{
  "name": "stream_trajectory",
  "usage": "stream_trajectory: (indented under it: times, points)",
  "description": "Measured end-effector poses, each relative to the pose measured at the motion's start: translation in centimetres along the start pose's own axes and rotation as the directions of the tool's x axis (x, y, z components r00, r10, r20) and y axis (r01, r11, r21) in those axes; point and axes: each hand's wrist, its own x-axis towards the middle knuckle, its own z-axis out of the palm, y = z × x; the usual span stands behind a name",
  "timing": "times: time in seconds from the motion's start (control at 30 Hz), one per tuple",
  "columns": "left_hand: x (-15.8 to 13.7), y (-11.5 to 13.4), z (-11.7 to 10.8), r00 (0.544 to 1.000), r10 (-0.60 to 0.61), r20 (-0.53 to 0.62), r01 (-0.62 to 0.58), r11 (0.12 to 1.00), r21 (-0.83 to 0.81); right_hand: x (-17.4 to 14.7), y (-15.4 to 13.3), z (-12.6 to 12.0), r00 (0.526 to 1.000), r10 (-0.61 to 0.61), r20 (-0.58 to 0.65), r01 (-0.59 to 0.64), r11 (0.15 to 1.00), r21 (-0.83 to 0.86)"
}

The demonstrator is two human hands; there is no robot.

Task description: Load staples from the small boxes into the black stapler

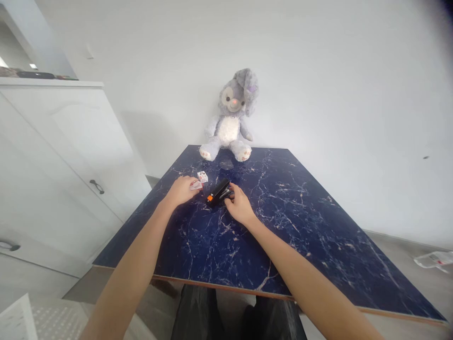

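1. Head view shows things mid-handling: red-and-white packet point(196, 185) is at the left hand point(180, 191), black stapler point(217, 193) lies on the table point(290, 208). Nothing looks finished imo; can't tell what's left.
2. Left hand's curled, fingers closed on the packet, small white box point(203, 176) just beside it.
3. Right hand point(239, 206) is half-curled, thumb and fingers at the stapler's side; can't tell if it's really gripping.
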Motion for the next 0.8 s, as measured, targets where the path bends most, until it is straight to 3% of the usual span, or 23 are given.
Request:
stream_trajectory:
  times: [0.2,0.37,0.53,0.67,0.8]
  points:
    - [0.1,2.7,0.6,0.998,0.058,-0.016,-0.059,0.993,-0.104,0.1,0.1,0.3,1.000,-0.004,-0.012,0.004,0.999,-0.034]
    - [0.2,0.7,1.0,0.993,-0.089,-0.077,0.092,0.995,0.041,-0.4,-0.4,0.2,1.000,-0.016,-0.015,0.014,0.992,-0.128]
    - [0.3,-0.4,1.7,0.999,-0.048,0.019,0.047,0.997,0.064,-0.8,-0.8,-0.4,0.999,-0.027,0.037,0.033,0.985,-0.168]
    - [0.3,-1.5,2.1,0.978,-0.182,-0.101,0.190,0.979,0.078,-0.8,-1.3,-0.9,0.999,-0.011,0.038,0.020,0.969,-0.246]
    - [0.3,-2.6,2.3,0.977,-0.212,-0.012,0.213,0.975,0.068,-1.0,-1.7,-0.9,0.995,-0.058,0.079,0.078,0.959,-0.273]
